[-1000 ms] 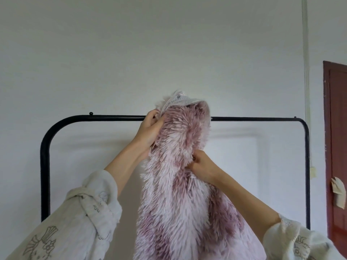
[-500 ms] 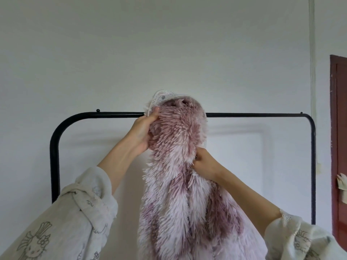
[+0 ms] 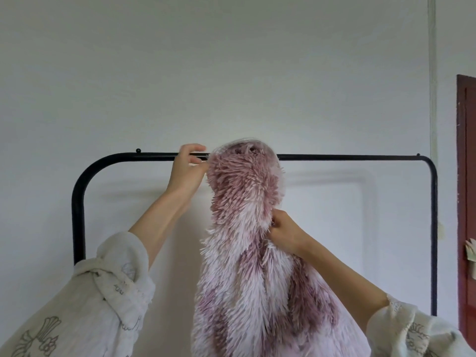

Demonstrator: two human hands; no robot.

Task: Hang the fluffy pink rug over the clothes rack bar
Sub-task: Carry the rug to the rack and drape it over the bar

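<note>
The fluffy pink rug (image 3: 247,253), pink and white with darker blotches, hangs bunched in front of the black clothes rack bar (image 3: 347,157). Its top end curls over the bar near the middle, with the white backing showing at the crest. My left hand (image 3: 186,168) is up at the bar, fingers curled, pinching the rug's left edge just beside the crest. Lower down, my right hand (image 3: 284,231) grips a bunch of pile on the rug's right side. The rug's bottom runs out of view.
The rack is a rounded black frame with uprights at the left (image 3: 77,215) and right (image 3: 434,240), standing before a white wall. A dark red door (image 3: 466,202) is at the far right edge.
The rug's top end has gone up and over the bar. My left hand has risen to bar height, and my right hand has stayed gripping the rug lower down.
</note>
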